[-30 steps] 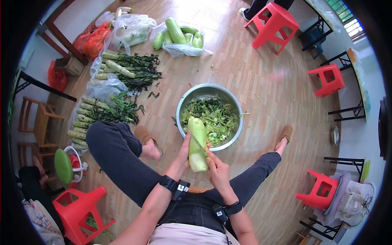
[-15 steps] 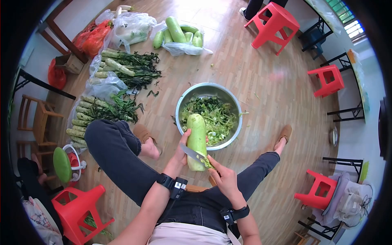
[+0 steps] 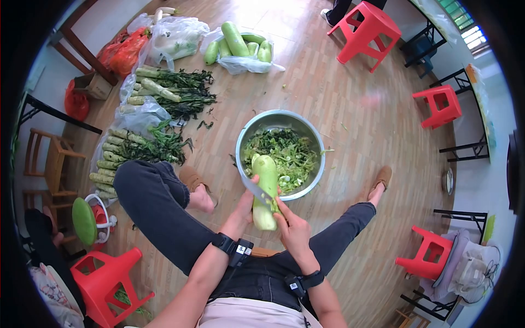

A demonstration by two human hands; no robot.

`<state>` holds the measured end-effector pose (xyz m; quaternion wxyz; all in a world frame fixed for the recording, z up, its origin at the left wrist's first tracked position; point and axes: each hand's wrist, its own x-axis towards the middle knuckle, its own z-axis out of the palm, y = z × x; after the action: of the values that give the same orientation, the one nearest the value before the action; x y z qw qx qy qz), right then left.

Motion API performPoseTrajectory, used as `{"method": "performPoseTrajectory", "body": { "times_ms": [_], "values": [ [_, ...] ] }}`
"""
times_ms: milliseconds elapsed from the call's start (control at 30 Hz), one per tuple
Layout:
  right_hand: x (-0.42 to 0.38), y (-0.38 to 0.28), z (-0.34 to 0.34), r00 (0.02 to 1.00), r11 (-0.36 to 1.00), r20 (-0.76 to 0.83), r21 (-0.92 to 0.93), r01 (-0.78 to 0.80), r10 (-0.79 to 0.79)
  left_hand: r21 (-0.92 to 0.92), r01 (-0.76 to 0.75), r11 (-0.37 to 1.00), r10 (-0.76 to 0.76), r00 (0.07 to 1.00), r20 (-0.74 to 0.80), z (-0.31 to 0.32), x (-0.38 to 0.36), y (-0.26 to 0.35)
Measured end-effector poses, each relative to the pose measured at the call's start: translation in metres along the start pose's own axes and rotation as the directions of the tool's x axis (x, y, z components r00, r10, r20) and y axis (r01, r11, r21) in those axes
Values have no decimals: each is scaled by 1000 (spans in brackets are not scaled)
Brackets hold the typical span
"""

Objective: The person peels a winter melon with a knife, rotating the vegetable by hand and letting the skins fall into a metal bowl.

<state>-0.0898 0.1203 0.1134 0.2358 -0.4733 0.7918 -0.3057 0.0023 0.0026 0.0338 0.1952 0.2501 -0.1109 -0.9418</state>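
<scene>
A long pale-green gourd (image 3: 266,170) is tilted over the near rim of a steel basin (image 3: 321,164). My left hand (image 3: 246,206) is closed around its left side, with the fingertips partly hidden behind it. In my right hand (image 3: 294,228) is a knife (image 3: 252,189), whose broad blade lies across the middle of the gourd. Bits of peel cling to the blade near my fingers. Below the blade, the gourd's near end looks paler. Green peelings and dark leaves (image 3: 279,139) fill the bottom of the basin.
Leafy stalks (image 3: 158,90) lie on plastic at the left. More gourds (image 3: 234,39) sit in a plastic bag farther off. Red stools (image 3: 369,33) stand around the room, and another person's leg (image 3: 338,12) shows at the top.
The knife has moved up the gourd, from its lower part to about the middle, with my right hand following. The gourd has shifted slightly right.
</scene>
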Motion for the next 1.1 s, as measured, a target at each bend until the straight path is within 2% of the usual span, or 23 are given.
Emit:
{"method": "performPoseTrajectory", "body": {
  "times_ms": [33, 100, 133, 167, 200, 233, 300, 333, 400, 433, 500, 700, 800, 867, 933, 1000, 1100],
  "values": [
    [2, 8, 7, 1000, 1000, -2, 0, -1, 1, 1, 1, 1000, -1, 1000, 1, 0, 1, -6],
    [12, 19, 20, 992, 900, -105, 435, -14, 66, -6, -22, 1000, 21, 995, -99, 2, 5, -17],
    [10, 18, 16, 992, 900, -105, 436, -13, 65, -5, -23, 1000, 22, 995, -99, -4, 7, -16],
    [7, 17, 6, 978, 744, 76, 639, -196, 193, -7, -11, 1000, 10, 996, -84, -10, 10, -14],
    [6, 14, -2, 923, 524, 276, 762, -380, 267, -11, 2, 1000, -3, 998, -66, -6, 10, -9],
    [2, 17, -4, 923, 528, 277, 759, -381, 268, -22, -15, 1000, 13, 996, -89, -2, 8, -6],
    [-8, 19, -4, 941, 760, 247, 559, -332, 230, -33, -17, 999, 13, 995, -103, 5, 2, 2],
    [-11, 16, -7, 941, 758, 250, 560, -334, 230, -39, -18, 999, 13, 993, -117, 6, 0, 5],
    [-15, 9, -17, 963, 941, 238, 276, -195, 129, 12, -43, 999, 44, 992, -119, 1, 1, 7],
    [-16, 9, -19, 962, 942, 238, 274, -195, 130, 12, -48, 999, 49, 993, -104, 1, 0, 7],
    [-16, 10, -20, 990, 996, 139, 88, -15, 2, 12, -53, 999, 54, 995, -88, 5, -1, 8],
    [-13, 8, -10, 998, 999, 49, -19, 49, -48, 24, -68, 997, 70, 986, -149, 14, -4, 9],
    [-8, 4, -5, 999, 999, 14, 12, 38, -38, 61, -79, 995, 87, 986, -139, 17, -6, 9],
    [-7, 2, -4, 1000, 1000, 21, -5, 15, -15, 27, -93, 995, 97, 978, -186, 16, -5, 7],
    [-4, 1, -3, 1000, 1000, 26, -26, -5, 6, 15, -95, 995, 96, 982, -165, 10, -2, 6],
    [-2, -1, 1, 997, 996, 22, 31, -79, 79, 3, -100, 995, 99, 984, -148, 6, -1, 5],
    [-1, -3, 9, 996, 994, -50, 90, -65, 70, 2, -134, 991, 132, 975, -177, 6, 0, 3]
  ]
}}
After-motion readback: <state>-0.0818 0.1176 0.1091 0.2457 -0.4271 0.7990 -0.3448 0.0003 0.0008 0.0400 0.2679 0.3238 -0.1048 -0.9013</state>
